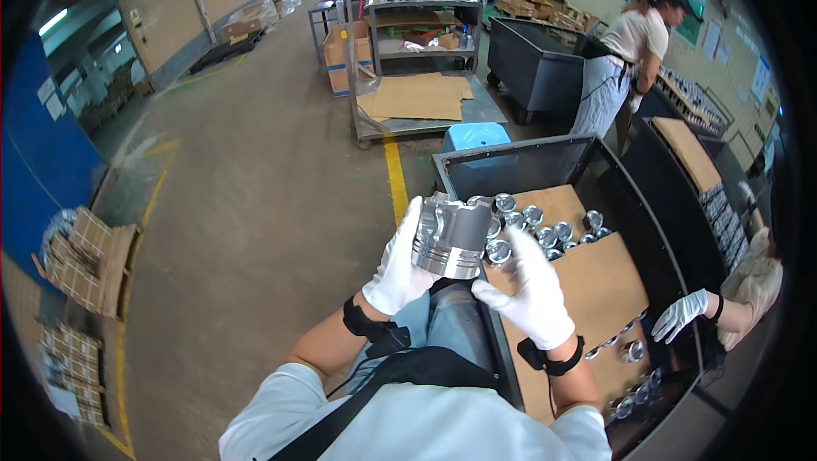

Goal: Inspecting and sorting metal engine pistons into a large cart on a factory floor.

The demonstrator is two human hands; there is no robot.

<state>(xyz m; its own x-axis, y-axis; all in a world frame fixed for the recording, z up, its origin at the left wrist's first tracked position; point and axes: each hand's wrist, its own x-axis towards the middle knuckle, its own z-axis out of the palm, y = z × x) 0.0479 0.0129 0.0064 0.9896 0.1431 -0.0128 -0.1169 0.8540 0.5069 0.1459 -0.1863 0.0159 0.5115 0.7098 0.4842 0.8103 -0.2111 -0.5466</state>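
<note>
A silvery metal piston (459, 236) with a dark grey coated side and ring grooves is held up in front of my body. My white-gloved left hand (398, 267) grips it from the left, fingers along its side. Just to its right, my white-gloved right hand (538, 295) has thumb and fingers apart, with nothing seen between them. Beyond and below the right hand, several more pistons (562, 230) sit in a dark metal bin (517, 157), among cardboard sheets (600, 278). Some of those pistons are partly hidden by my hands.
At the right, another person's gloved hand (679, 316) rests near the bin's edge. A second person (625, 57) stands at farther dark bins. A blue stool (475, 135) touches the bin's far side, near a metal cart (425, 104). Tied cardboard bundles (89, 261) lie far left.
</note>
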